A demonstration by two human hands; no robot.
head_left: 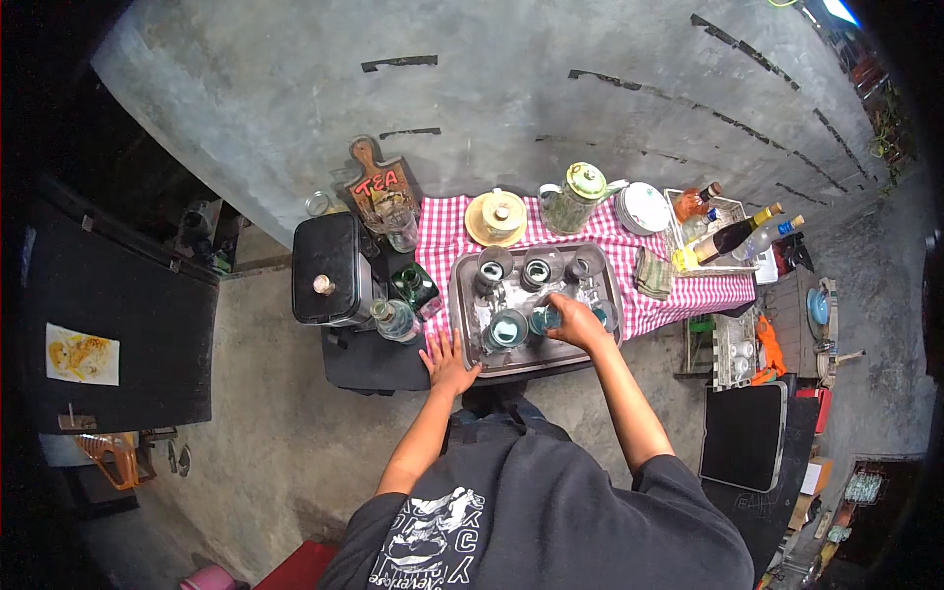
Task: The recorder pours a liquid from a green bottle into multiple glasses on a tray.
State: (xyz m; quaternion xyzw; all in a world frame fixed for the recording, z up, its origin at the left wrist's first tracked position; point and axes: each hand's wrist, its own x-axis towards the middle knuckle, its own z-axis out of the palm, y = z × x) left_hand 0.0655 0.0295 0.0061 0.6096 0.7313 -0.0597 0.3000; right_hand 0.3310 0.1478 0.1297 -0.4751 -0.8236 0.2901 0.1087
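Note:
A metal tray [468,344] lies on a red-and-white checkered cloth [637,313], holding two rows of drinking glasses. In the front row, the fingers of my right hand [580,324] are closed round a blue-tinted glass [539,322]; the hand hides part of it. To its left stands another bluish glass [507,330], and a third [604,315] shows partly on its right. Clear glasses, including a middle one [538,269], form the back row. My left hand [448,367] rests with fingers spread at the table's front edge, beside the tray's left front corner.
Left of the tray are a green bottle [413,283], a clear bottle [393,320] and a black box [327,265]. Behind it stand a lidded cup [502,218] and a pitcher [572,200]. A folded cloth [653,274] and a bottle basket [733,265] are at right.

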